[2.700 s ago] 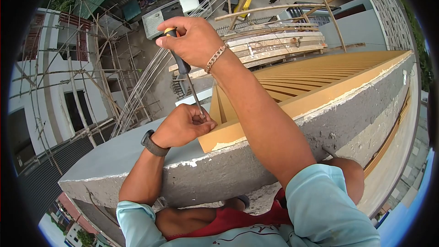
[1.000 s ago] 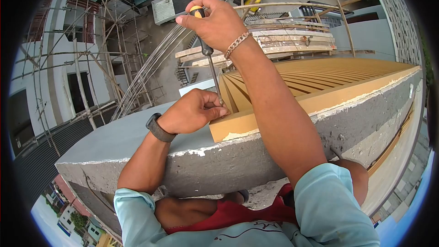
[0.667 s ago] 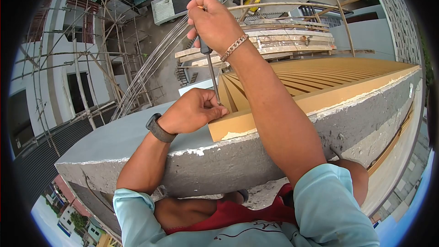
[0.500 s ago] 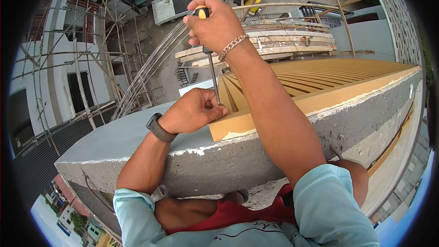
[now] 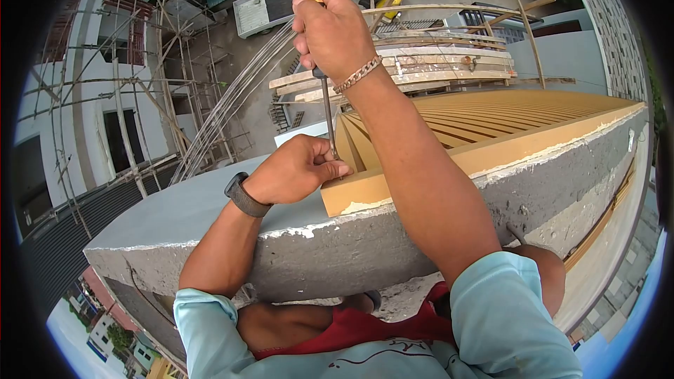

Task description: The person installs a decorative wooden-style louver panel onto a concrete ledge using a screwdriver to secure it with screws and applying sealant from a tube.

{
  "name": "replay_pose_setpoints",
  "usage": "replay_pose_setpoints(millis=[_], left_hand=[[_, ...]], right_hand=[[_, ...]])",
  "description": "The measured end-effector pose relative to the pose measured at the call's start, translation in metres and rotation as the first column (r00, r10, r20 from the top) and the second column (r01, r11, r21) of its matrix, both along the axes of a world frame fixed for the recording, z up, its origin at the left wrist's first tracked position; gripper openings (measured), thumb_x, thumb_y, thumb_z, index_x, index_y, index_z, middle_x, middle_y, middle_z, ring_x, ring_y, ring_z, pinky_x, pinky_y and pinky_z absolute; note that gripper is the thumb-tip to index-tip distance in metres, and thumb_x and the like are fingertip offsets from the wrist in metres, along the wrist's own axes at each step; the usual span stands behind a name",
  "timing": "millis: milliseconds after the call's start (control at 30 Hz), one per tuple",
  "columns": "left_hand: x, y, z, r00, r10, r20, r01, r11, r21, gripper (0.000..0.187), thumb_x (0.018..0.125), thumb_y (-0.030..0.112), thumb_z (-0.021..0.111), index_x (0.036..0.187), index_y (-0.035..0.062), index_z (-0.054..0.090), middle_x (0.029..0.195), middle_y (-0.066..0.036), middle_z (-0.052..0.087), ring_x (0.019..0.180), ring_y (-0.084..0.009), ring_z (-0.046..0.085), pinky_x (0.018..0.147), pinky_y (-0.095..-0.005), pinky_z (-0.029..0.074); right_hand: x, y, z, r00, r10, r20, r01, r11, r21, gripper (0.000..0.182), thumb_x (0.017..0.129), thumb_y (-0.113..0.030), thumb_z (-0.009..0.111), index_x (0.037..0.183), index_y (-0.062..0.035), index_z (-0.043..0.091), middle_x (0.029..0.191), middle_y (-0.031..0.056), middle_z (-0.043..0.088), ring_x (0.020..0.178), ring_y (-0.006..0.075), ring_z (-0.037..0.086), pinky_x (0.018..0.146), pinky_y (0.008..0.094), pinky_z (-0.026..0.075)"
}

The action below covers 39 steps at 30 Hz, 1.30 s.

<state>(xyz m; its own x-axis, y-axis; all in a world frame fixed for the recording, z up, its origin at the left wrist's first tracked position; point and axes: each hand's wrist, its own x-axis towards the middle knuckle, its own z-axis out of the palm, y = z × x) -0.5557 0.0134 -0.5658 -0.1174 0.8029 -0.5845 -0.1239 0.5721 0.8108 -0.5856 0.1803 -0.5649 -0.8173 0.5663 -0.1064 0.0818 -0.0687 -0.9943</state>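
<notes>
My right hand (image 5: pixel 331 31) is wrapped round the handle of a screwdriver (image 5: pixel 328 116), whose yellow end just shows above the fist. The metal shaft points down, slightly tilted, to the corner of a tan slatted panel (image 5: pixel 414 179). At the shaft's lower end my left hand (image 5: pixel 298 172) pinches with thumb and forefinger, resting on the panel's edge. What lies between those fingertips is hidden. Under the panel runs a grey concrete ledge (image 5: pixel 337 256) with a whitish, rough seam along the join.
Beyond the ledge is a drop to a yard with a parked truck (image 5: pixel 263 10). Stacked planks (image 5: pixel 400 74) lie behind the panel. Cables (image 5: pixel 242 102) run past on the left, near bamboo scaffolding (image 5: pixel 133 91). A metal rod (image 5: pixel 516 233) sticks out of the concrete near my right knee.
My right hand has turned and closed more fully round the screwdriver handle, covering most of it. The left hand and the panel have stayed in place.
</notes>
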Motion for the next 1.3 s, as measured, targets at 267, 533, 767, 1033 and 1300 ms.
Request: replay_pose_setpoints(millis=[267,533,767,1033,1300], left_hand=[[0.002,0.001,-0.002,0.999,0.034,-0.023,-0.035,0.999,-0.009,0.024,0.088,0.016,0.063,0.071,-0.0009,0.057,0.066,-0.006,0.061,0.060,-0.0065,0.049,0.055,-0.0267,0.041],[0.002,0.002,-0.001,0.994,0.062,0.094,-0.059,0.998,-0.027,0.018,0.097,0.014,0.047,0.088,-0.0014,0.048,0.093,-0.012,0.066,0.088,-0.0122,0.062,0.075,-0.0247,0.051],[0.006,0.004,0.003,0.995,0.087,0.051,-0.088,0.996,0.025,0.019,0.097,0.016,0.047,0.088,-0.0013,0.049,0.088,-0.012,0.066,0.084,-0.0117,0.062,0.073,-0.0250,0.051],[0.014,0.003,0.007,0.940,0.012,-0.341,0.033,0.991,0.126,0.023,0.090,0.021,0.055,0.082,-0.0008,0.052,0.070,-0.018,0.062,0.063,-0.0330,0.059,0.059,-0.0403,0.044],[0.016,0.003,0.002,0.934,0.077,-0.350,-0.045,0.994,0.099,0.022,0.092,0.017,0.053,0.080,-0.0016,0.049,0.070,-0.013,0.064,0.067,-0.0237,0.064,0.063,-0.0338,0.049]], right_hand=[[0.008,0.010,0.021,0.999,-0.037,-0.026,0.026,0.944,-0.327,0.020,0.083,-0.017,0.053,0.097,-0.0017,0.052,0.065,0.0060,0.053,0.048,0.0119,0.049,0.039,0.0269,0.039],[0.021,0.012,0.043,0.972,0.235,0.026,-0.223,0.949,-0.222,0.022,0.084,-0.017,0.063,0.098,-0.0015,0.057,0.061,-0.0002,0.049,0.045,0.0048,0.041,0.035,0.0214,0.032],[0.035,0.015,0.063,0.901,0.393,0.181,-0.402,0.916,0.011,0.021,0.084,-0.021,0.063,0.091,-0.0020,0.062,0.064,0.0026,0.056,0.046,0.0064,0.046,0.037,0.0230,0.036],[0.015,0.014,0.102,0.446,0.457,0.769,-0.895,0.205,0.397,0.022,0.072,-0.015,0.058,0.083,0.0016,0.065,0.078,0.0197,0.066,0.074,0.0331,0.064,0.068,0.0398,0.051],[0.119,0.065,0.053,0.049,0.270,0.962,-0.998,0.047,0.037,0.029,0.073,-0.021,0.057,0.083,0.0042,0.067,0.086,0.0240,0.066,0.083,0.0354,0.065,0.076,0.0398,0.052]])
